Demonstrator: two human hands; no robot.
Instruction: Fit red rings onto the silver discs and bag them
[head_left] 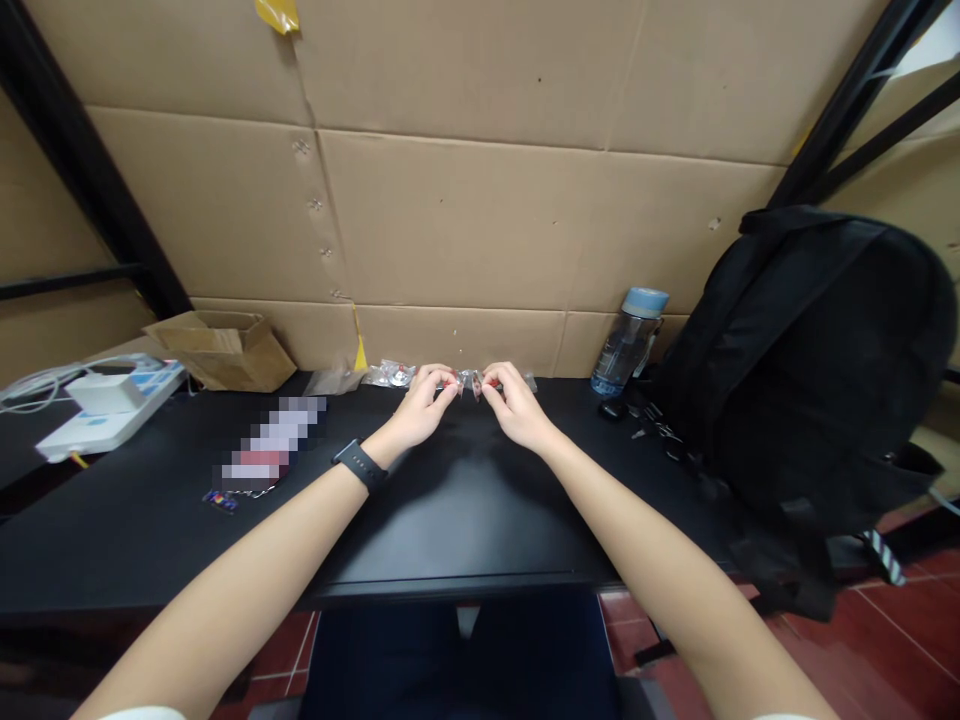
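My left hand (421, 410), with a dark watch on its wrist, is closed in a pinch at the back of the black table. A small shiny piece with red on it (460, 384) shows at its fingertips. Facing it across a narrow gap, my right hand (519, 412) pinches another small red-and-clear piece (477, 385). Both pieces are too small to name. Clear plastic packets (394, 374) lie along the back edge behind my left hand, partly hidden by it. More clear plastic (531, 382) shows just beyond my right hand.
Cardboard (450, 220) walls off the back of the black table (465, 530). Leftward are an open cardboard box (225, 350), a white power strip (112, 415) and a blurred-out flat item (274, 440). A water bottle (628, 340), keys (656, 425) and a black backpack (817, 370) occupy the right.
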